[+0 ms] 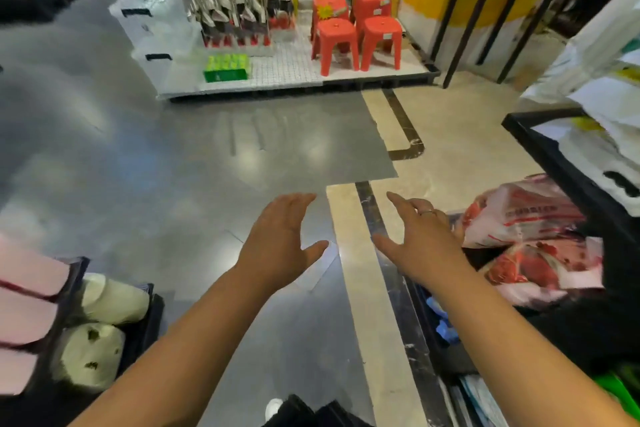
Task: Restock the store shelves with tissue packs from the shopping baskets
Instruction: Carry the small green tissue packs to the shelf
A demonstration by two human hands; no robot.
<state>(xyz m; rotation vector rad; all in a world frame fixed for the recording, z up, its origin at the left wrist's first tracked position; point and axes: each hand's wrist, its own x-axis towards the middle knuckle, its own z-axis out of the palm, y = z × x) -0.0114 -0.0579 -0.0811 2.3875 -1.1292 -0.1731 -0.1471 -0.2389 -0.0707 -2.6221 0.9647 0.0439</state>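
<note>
Tissue packs [519,218] fill the basket [425,317]; left hand [277,239] and right hand [420,239] spread wide, empty.

Brightness: bright, even indoor light right across the aisle.
Source: overhead and out of view, with pale patches bouncing off the grey floor [194,156].
Glare: hazy streaks on the polish just before the display platform [294,80].
Shadows: soft-edged, with deep black under the shelf [554,156] at lower right.
Blur: heavy smear on the pink packs [24,305] at the left edge and the white packs [606,97] at right. The left hand [277,239] and right hand [419,239] read crisper.
Distortion: wide-angle bend, and lines bow toward the corners.
Dim spot: the top-left corner is murky.
</note>
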